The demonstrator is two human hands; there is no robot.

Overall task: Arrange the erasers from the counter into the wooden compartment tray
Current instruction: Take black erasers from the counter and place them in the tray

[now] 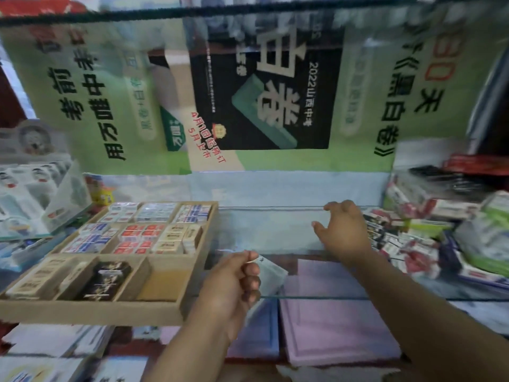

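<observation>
The left hand [234, 279] pinches a small pale packet [271, 272], maybe an eraser, just right of the wooden tray [91, 312]. The right hand [343, 230] is spread over the glass counter [275, 224]. Drop it gently into the bare front-right compartment [162, 283].

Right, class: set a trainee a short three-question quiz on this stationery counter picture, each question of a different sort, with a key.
1. True or false: the left hand grips a small pale packet.
2. Which tray compartment looks empty? A) front right B) back left C) middle
3. Fill in: the right hand reaches out with its fingers ____.

Key: 1 true; 2 A, bare wood shows there; 3 spread, holding nothing.
</observation>
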